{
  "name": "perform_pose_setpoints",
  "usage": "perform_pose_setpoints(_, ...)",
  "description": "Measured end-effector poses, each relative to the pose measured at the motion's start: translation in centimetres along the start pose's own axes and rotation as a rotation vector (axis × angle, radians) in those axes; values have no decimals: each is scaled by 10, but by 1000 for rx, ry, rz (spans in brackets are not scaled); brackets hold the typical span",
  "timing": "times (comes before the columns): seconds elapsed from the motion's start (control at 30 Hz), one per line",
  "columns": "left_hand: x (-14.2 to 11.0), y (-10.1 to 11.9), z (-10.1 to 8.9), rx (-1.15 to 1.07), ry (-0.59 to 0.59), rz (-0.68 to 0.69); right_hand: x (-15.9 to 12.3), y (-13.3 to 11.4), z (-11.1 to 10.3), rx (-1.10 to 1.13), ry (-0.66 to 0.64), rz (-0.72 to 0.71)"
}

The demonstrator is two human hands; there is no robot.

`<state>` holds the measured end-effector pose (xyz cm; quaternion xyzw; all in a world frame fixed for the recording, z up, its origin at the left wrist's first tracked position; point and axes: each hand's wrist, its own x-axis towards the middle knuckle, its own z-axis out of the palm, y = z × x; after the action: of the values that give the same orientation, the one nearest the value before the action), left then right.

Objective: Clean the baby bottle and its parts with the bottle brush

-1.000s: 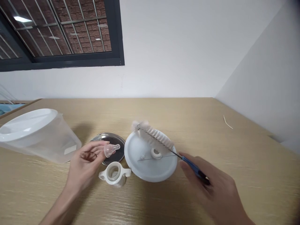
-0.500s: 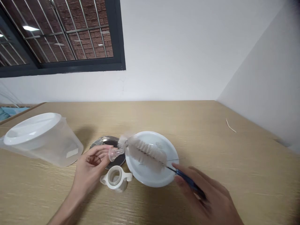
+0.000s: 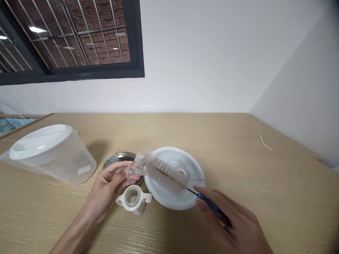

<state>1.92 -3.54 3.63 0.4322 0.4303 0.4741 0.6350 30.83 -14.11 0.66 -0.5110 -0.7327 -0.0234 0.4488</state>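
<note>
My left hand [image 3: 109, 185] is closed on a clear bottle nipple [image 3: 134, 171], held with its wide base toward the left. In my right hand [image 3: 230, 218] is the blue handle of a bottle brush [image 3: 165, 171], its white bristles slanting up to the left. The bristle tip is at the nipple; whether it touches I cannot tell. Beneath the brush lies a white plate [image 3: 182, 199], with a small white ring-like piece partly hidden behind the bristles. A two-handled white baby bottle [image 3: 134, 199] stands open just below my left fingers.
A frosted pitcher [image 3: 63, 158] with a white lid stands at the left. Partly behind my left hand is a round metal dish [image 3: 116, 157]. A thin pale strip [image 3: 265, 143] lies at the far right of the wooden table [image 3: 225, 137].
My left fingers have shifted around the nipple, which is now turned and nearer the brush tip. The whole view has moved slightly; my right hand keeps its hold on the brush.
</note>
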Motion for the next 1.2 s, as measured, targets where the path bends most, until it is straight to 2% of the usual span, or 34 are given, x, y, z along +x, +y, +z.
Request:
perform_pose_setpoints(0.1,-1,3,1,-33,-34,8,-1,-2,2,-15,5,2)
perform_pose_setpoints(0.3,0,2,-8,102,-111,82,-2,-1,2,-16,-21,14)
perform_pose_setpoints(0.5,3,-1,-12,203,-65,203,-3,5,-1,-9,-23,16)
perform_pose_setpoints(0.63,4,0,-10,303,45,296,-4,7,-2,-22,19,25)
perform_pose_setpoints(0.77,3,0,-8,384,131,316,-1,3,-3,-23,13,-16)
perform_pose_setpoints(0.87,1,0,-7,361,108,283,-1,3,-3,-48,-10,-49)
perform_pose_setpoints(0.97,1,-1,-6,301,73,284,-4,11,-3,-96,21,-43)
perform_pose_setpoints(1.07,1,-3,-6,273,52,352,-7,15,-5,-105,45,-16)
perform_pose_setpoints(1.2,1,-8,-10,289,26,443,-4,7,-8,-88,-3,-40)
